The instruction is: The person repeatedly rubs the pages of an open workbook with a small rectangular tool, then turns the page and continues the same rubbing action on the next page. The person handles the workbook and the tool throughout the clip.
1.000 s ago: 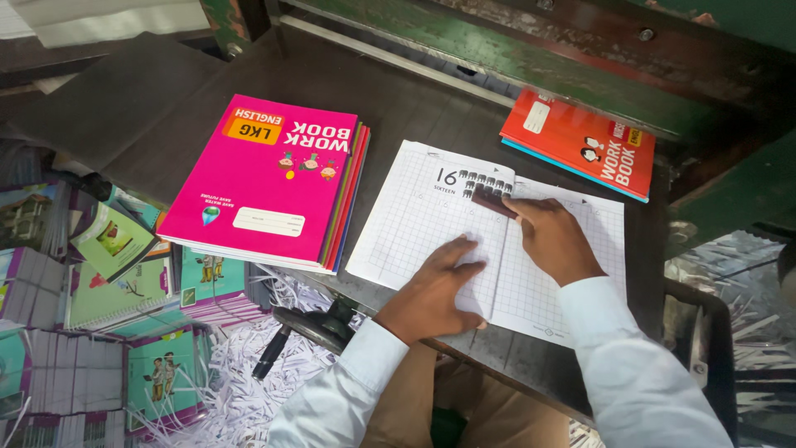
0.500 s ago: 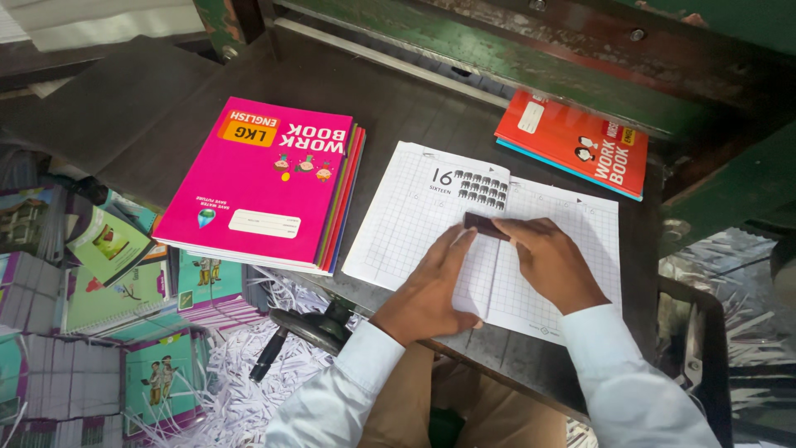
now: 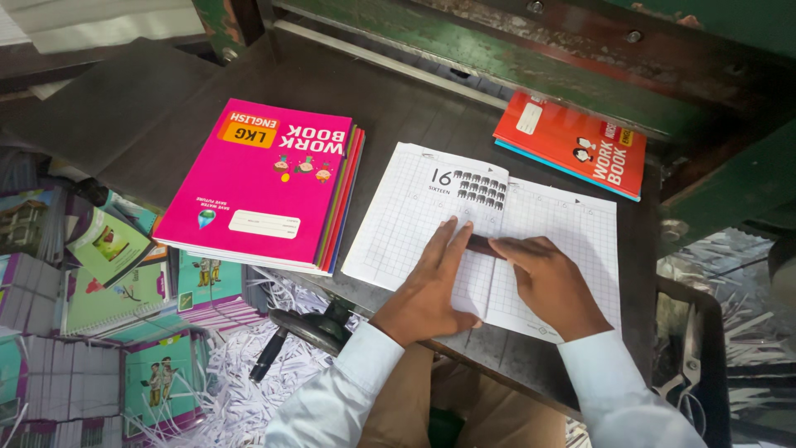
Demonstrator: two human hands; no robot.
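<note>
Open white workbook of squared grid paper point(image 3: 547, 241) lies flat on the dark metal bench point(image 3: 398, 108), near its front edge, printed page up, between the pink stack and the red book. Left hand point(image 3: 431, 286) rests palm-down on the left page just beside the centre fold, fingers spread and straight, gripping nothing, only pressing the sheet flat. Right hand point(image 3: 551, 282) sits on the right page, fingers curled around a small dark flat bar point(image 3: 481, 245) that lies across the fold; the bar's far end pokes out toward the left hand's fingertips. Cannot tell what the bar is made of. Both wrists in white sleeves. Stack of workbooks with a bright pink cover on top point(image 3: 261, 187) stands to the left of the open book, apart from it; coloured spines show down its right side. Red-orange workbook point(image 3: 572, 141) lies further back to the right, partly under the green machine frame point(image 3: 514, 58). Below the bench: heaps of white paper shavings point(image 3: 240, 390) and piles of green-covered books point(image 3: 157, 382). Judgement on doing this step well: keep the left palm firm so the sheets do not creep, hold the bar square to the fold, and apply even pressure along its whole length, so the crease sets straight without tearing the thin paper.
</note>
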